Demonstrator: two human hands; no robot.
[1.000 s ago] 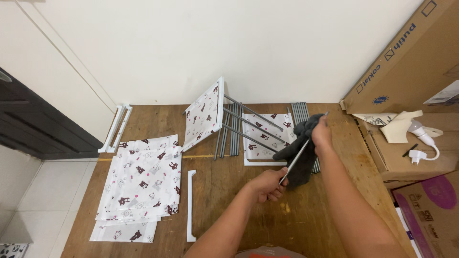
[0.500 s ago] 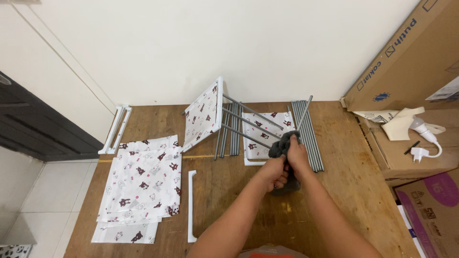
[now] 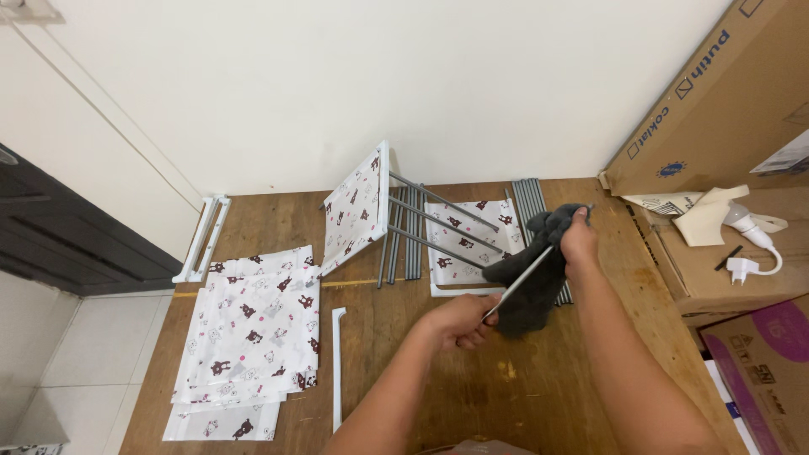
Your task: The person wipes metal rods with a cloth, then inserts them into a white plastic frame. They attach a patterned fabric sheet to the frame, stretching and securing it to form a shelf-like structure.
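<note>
So the hands have come apart again since half a second ago, when both were bunched together around the cloth: now the left hand [image 3: 462, 322] sits nearer and lower, fingers curled shut around the near end of a thin grey metal rod [image 3: 518, 284], while the right hand [image 3: 579, 238] has slid out toward the far end of it, clenched around the dark grey cloth [image 3: 533, 278] that's wrapped over the rod. It matches the spread-out pose from a second ago pretty closely, so my read is it's a back-and-forth wiping stroke along the rod, and this rod is still mid-clean rather than finished. The rod itself runs on a slant from near-left up to far-right, held above the wooden table [image 3: 539, 396], with most of the cloth hanging in a clump under it. Near-left on the table there's a stack of white patterned fabric panels [image 3: 253, 337], and just right of it a white plastic strip [image 3: 337, 362] lying lengthways. Farther back, a bundle of grey rods [image 3: 531, 198] lies flat behind the right hand, and left of that a half-built rack [image 3: 371, 206] tipped on its side with rods sticking out over another patterned panel. Cardboard boxes [image 3: 716, 101] are off to the far right, and a white frame piece [image 3: 202, 238] at the far-left edge.
</note>
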